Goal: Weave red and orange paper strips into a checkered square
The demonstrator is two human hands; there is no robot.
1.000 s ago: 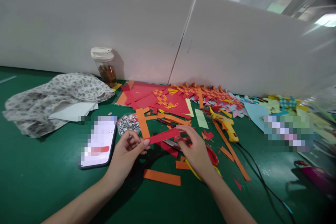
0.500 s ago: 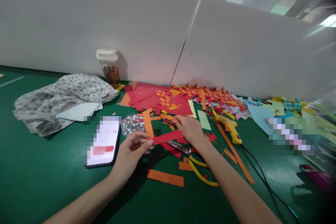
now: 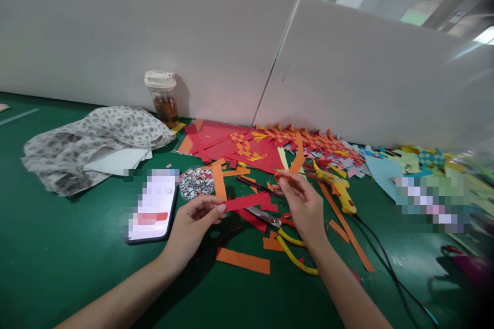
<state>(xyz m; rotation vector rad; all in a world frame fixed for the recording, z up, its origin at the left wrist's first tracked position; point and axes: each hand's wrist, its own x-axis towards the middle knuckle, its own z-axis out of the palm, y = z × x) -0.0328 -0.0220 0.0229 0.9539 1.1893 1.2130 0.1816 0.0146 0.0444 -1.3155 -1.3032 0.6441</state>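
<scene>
My left hand [image 3: 203, 216] is closed in a pinch on the end of a red paper strip [image 3: 249, 201], which points to the right. An orange paper strip [image 3: 219, 182] rises from the same fingertips, crossing the red one at its end. My right hand [image 3: 304, 203] is closed on another orange paper strip [image 3: 296, 163], bent near the fingers, its far end over the woven pieces. Yellow-handled scissors [image 3: 297, 254] lie below the red strip, blades pointing left. Close to my right hand are a dark slim tool [image 3: 252, 183] and red handles [image 3: 287, 220], partly hidden.
A yellow glue gun [image 3: 335, 185] with a black cord lies to the right. Behind are woven orange-red paper pieces [image 3: 309, 139] and red sheets [image 3: 216, 131]. To the left are googly eyes [image 3: 196, 183], a phone [image 3: 152, 208], patterned cloth [image 3: 116, 126] and a lidded cup [image 3: 164, 100].
My right hand has left the red strip's right end, moved right, and taken hold of an orange strip near the woven pieces. My left hand keeps its grip almost in place.
</scene>
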